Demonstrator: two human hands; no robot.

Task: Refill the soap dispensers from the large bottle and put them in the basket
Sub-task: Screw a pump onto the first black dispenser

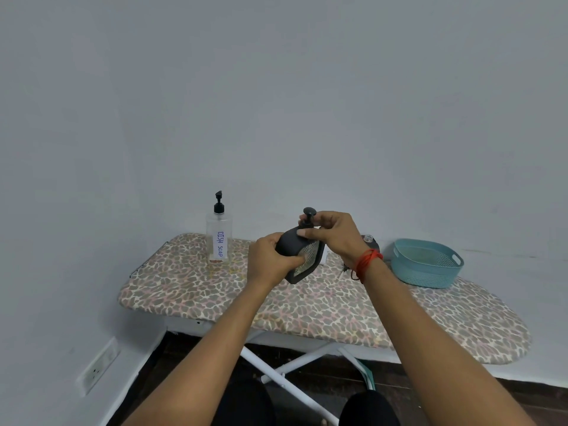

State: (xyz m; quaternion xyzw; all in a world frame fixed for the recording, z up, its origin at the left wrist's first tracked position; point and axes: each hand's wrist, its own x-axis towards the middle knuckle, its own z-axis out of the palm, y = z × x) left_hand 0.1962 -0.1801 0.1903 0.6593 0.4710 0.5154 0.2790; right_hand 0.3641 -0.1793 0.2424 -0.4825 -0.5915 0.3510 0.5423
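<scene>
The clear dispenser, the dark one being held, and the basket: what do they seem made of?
Clear dispenser: likely glossy plastic, perhaps glass; the body is see-through. Dark dispenser: matte black body, plastic or coated ceramic; the look leaves it open. Basket: teal moulded plastic, dull finish, with perforated sides and a cut-out handle.

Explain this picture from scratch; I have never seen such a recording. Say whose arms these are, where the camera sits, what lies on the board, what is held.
No machine here: this one picture comes from a camera worn on a person's head, looking forward and down, so both bare arms are the wearer's. The left hand grips the body of a dark dispenser, tilted above a spotted ironing board. The right hand pinches its pump top. On the board stand a clear bottle labelled DISH SOAP, back left, and a teal basket, right. A dark thing behind the right wrist is mostly hidden.
</scene>
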